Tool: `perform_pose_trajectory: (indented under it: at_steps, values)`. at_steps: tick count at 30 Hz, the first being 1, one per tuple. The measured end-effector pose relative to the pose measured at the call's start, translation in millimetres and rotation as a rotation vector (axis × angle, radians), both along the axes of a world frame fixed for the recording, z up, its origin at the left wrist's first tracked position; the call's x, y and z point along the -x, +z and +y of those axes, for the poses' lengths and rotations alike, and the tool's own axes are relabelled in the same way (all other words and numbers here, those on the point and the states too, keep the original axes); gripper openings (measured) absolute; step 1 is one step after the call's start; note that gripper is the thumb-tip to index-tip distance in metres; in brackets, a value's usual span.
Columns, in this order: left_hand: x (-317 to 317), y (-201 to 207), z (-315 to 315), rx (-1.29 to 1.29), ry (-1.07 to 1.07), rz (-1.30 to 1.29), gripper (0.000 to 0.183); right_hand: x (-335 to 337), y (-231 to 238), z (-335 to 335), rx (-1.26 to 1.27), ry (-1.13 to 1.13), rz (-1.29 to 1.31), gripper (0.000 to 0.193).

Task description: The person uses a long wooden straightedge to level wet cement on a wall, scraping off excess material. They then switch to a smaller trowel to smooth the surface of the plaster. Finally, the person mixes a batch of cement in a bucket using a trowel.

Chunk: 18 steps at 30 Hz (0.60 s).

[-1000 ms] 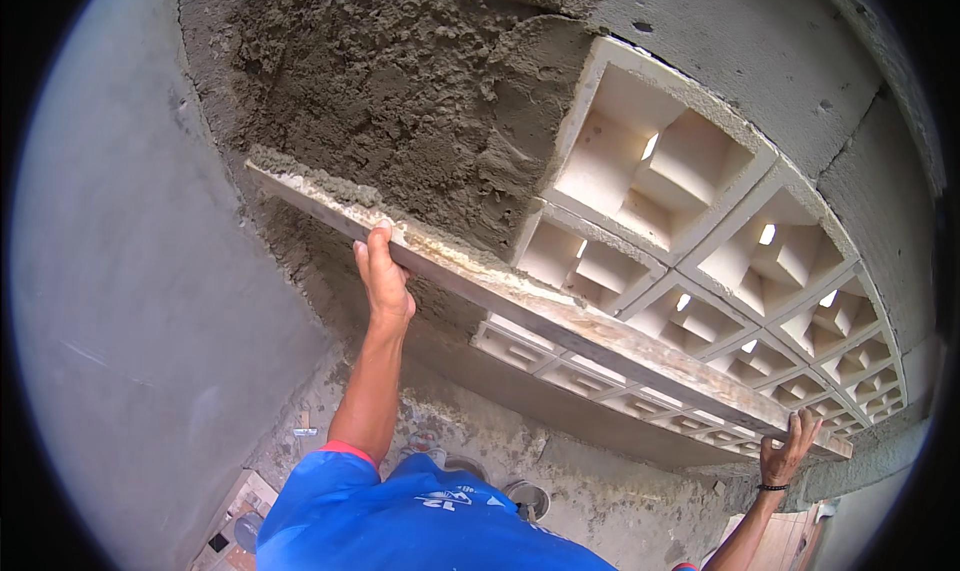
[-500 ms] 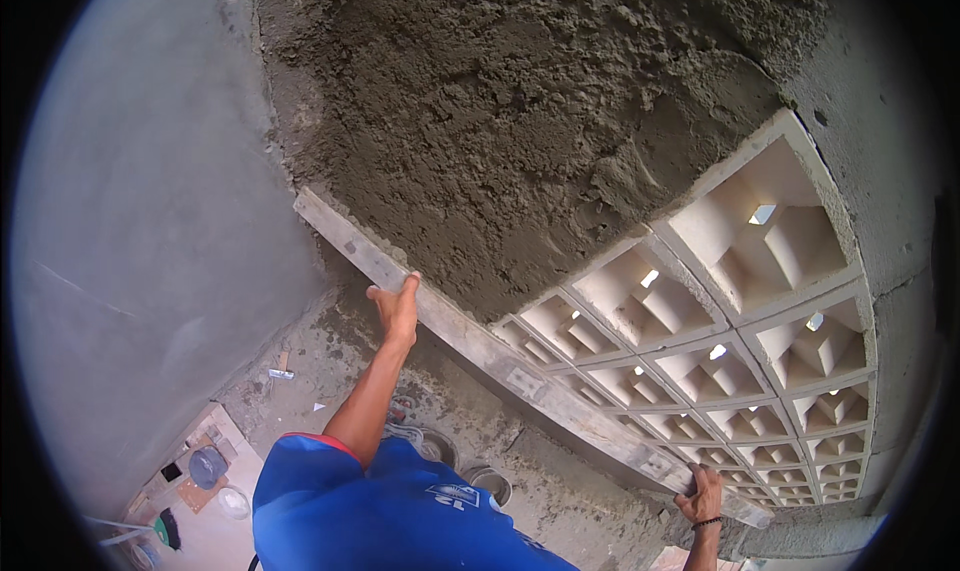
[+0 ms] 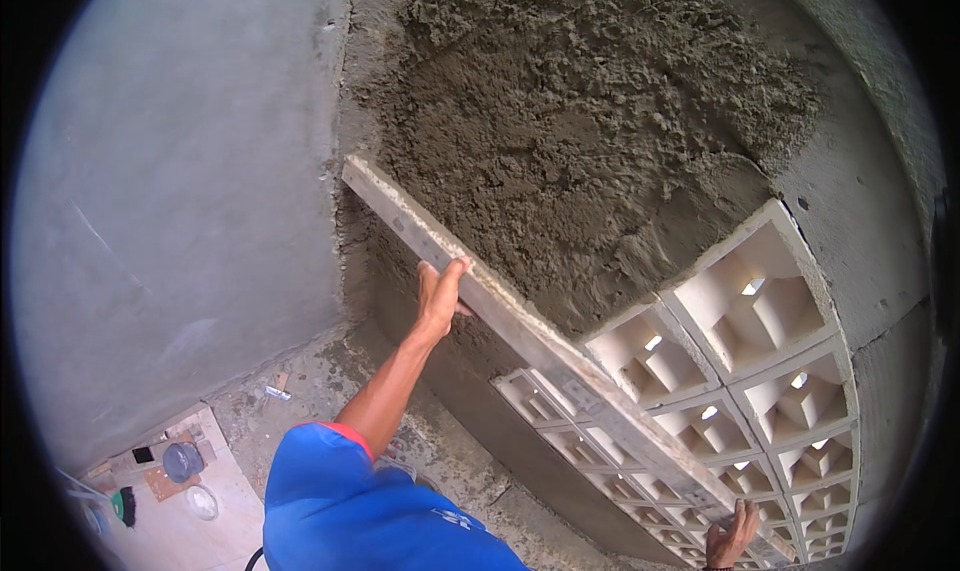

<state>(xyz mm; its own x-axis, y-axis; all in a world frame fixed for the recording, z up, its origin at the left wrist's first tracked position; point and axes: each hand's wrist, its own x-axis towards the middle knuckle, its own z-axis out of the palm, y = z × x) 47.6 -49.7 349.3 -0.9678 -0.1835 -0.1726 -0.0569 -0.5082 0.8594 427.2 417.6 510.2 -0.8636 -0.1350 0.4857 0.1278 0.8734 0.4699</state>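
A long, pale, mortar-stained screed board (image 3: 540,349) slants from upper left to lower right, across the wall in front of me. My left hand (image 3: 440,296) grips its lower edge toward the upper-left end, thumb on the board's face. Close to the other end, my right hand (image 3: 733,534) is closed over the board; its wrist is cut off by the picture's lower edge. Rough wet mortar (image 3: 570,151) covers the wall above the board. The board crosses a panel of cream breeze blocks (image 3: 775,321), with blocks showing on both sides of it.
A smooth grey wall (image 3: 200,191) meets the mortared one at a corner on the left. Bare concrete (image 3: 850,221) borders the blocks on the right. Below left, a small trowel (image 3: 278,393), a grey bucket (image 3: 183,461) and a white bowl (image 3: 202,502) lie on the ground.
Both hands have moved the screed board up the wall, uncovering smoother mortar and lower blocks beneath it. The view has shifted too, and the buckets near my body are now mostly hidden.
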Motion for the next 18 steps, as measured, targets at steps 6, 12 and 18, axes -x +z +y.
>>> perform_pose_trajectory:
  at_steps: [6, 12, 18]
  values:
    - [44.1, 55.1, 21.9, 0.004, -0.003, 0.191, 0.065, 0.3, -6.5, 84.4, 0.084, -0.186, 0.183, 0.08]
    - [69.1, 41.6, 49.3, -0.016, 0.033, 0.167, 0.069, 24.5, -1.4, 90.8, 0.087, -0.178, 0.184, 0.079]
    - [77.9, 43.0, 55.9, -0.021, 0.146, 0.158, 0.062, 41.4, 0.1, 87.9, 0.032, -0.128, 0.192, 0.077]
